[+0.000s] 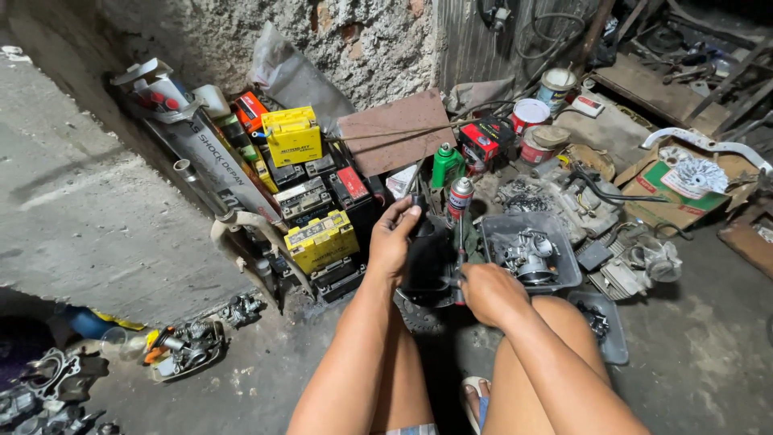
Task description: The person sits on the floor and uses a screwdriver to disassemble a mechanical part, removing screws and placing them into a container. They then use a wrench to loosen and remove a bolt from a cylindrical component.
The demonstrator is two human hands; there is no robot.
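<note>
The left hand (394, 238) was closed around a black engine part (427, 258) held over the floor (684, 354) between the knees, beside the grey tray (564, 270) of parts. The right hand (489, 292) gripped a thin tool (459, 266) set against it. A steady left grip and a straight tool line seemed best.
</note>
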